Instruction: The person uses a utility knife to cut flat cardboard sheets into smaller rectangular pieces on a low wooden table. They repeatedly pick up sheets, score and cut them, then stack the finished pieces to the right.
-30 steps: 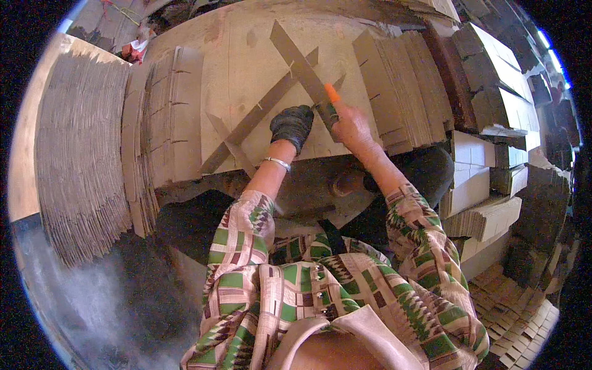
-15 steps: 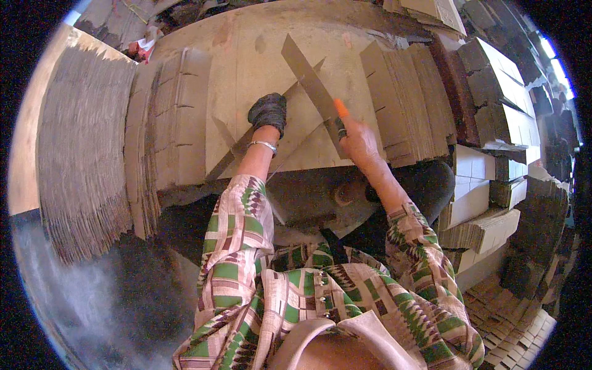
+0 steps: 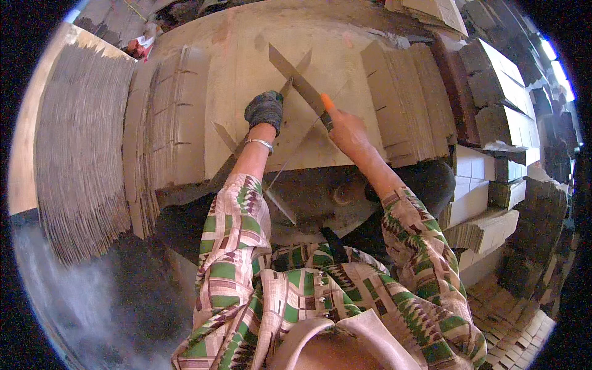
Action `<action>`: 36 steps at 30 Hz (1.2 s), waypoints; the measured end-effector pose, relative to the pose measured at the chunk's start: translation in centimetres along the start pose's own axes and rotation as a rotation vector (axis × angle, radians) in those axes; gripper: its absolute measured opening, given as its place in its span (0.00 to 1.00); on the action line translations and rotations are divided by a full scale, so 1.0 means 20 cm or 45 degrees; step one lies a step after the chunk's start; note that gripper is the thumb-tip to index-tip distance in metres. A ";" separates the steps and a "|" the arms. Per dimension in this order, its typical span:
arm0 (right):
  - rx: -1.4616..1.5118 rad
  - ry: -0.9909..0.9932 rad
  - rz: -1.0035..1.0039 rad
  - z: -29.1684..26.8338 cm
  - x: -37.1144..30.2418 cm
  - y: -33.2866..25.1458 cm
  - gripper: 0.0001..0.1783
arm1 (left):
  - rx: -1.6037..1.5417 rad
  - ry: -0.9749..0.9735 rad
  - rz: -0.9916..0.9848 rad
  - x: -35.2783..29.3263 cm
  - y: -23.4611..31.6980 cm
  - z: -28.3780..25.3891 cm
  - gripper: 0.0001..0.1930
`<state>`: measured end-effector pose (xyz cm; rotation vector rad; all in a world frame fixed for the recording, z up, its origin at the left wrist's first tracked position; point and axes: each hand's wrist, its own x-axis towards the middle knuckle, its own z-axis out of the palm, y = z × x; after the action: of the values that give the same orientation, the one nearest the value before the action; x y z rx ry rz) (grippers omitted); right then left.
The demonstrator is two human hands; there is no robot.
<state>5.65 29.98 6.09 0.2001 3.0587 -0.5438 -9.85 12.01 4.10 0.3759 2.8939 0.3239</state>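
My left hand (image 3: 265, 112), in a dark knit glove, closes around a long brown cardboard strip (image 3: 217, 180) that runs diagonally past it on the board. My right hand (image 3: 349, 131) is bare except for an orange cover on a fingertip. It grips a second cardboard strip (image 3: 295, 75), which points up and to the left. The two strips cross in an X just beyond my left hand; whether they interlock is hard to tell. A smaller strip end (image 3: 226, 137) shows left of my left wrist. The glove hides part of the first strip.
The strips are over a pale wooden board (image 3: 237, 37). Slotted cardboard pieces (image 3: 176, 111) stand in a row at left, beside a tall grey-brown stack (image 3: 83, 148). More cardboard (image 3: 407, 102) lines the right side. Further bundles (image 3: 502, 80) are piled beyond a dark brown bar (image 3: 453, 92).
My right hand has moved left with its strip, closer to my left hand. The left hand has shifted slightly left. A pale edge below the board shows more clearly.
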 end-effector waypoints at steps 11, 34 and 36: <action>-0.011 -0.102 0.095 0.05 0.05 -0.02 0.49 | 0.042 0.019 0.046 0.02 0.02 0.05 0.20; 0.443 0.849 0.039 -0.27 -0.20 0.24 0.42 | 0.150 0.284 0.599 -0.69 -0.21 0.30 0.14; 0.552 0.476 0.004 -0.16 -0.28 -0.01 0.50 | 0.222 0.040 0.465 -0.61 -0.18 0.31 0.14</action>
<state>11.17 30.24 9.52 0.3514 3.2350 -1.3044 2.32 6.55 -0.57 0.9413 2.8801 0.1309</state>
